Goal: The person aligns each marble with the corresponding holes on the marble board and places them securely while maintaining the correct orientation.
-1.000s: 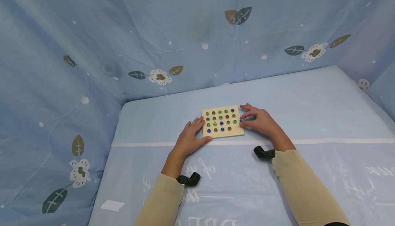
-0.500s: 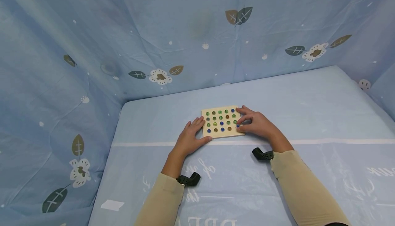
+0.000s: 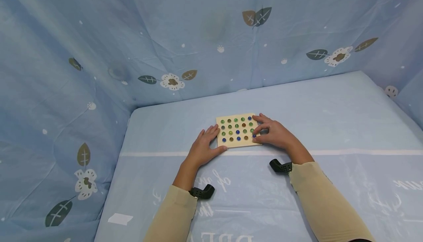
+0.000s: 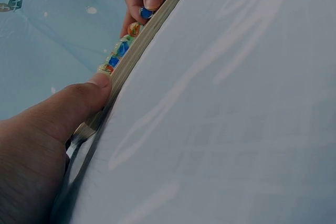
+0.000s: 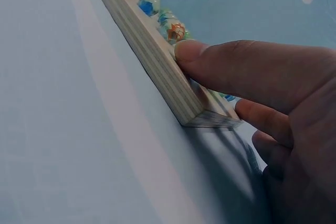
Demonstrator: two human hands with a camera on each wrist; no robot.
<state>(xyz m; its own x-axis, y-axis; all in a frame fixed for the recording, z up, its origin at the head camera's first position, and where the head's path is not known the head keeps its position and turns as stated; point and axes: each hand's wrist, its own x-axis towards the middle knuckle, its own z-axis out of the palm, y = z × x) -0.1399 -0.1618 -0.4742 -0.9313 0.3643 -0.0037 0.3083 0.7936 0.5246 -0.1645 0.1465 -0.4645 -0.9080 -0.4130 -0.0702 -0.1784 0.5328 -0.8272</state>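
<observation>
A pale wooden board [image 3: 240, 144] lies on the cloth-covered table, with rows of glass marbles in green, blue and amber on it. My left hand [image 3: 202, 149] braces its left side. The fingers lie fairly straight at the left edge, and the thumb [image 4: 94, 87] presses at the near edge. At the near right corner my right hand [image 3: 279, 134] pinches a blue marble [image 4: 146, 12] between thumb and finger, right at the board's surface. In the right wrist view the thumb hides that marble; an orange-patterned marble [image 5: 176, 31] shows beside the thumbtip.
Light blue printed cloth [image 3: 297, 102] covers the table, and a patterned curtain [image 3: 211, 32] rises behind and to the left. A white patch [image 3: 120, 219] lies at the front left. A black wrist camera [image 3: 281, 166] sits on the right wrist, another [image 3: 203, 191] on the left.
My right hand has moved slightly left and down with the blue marble, from beside the board's right edge to its near right corner. The left hand has stayed in place.
</observation>
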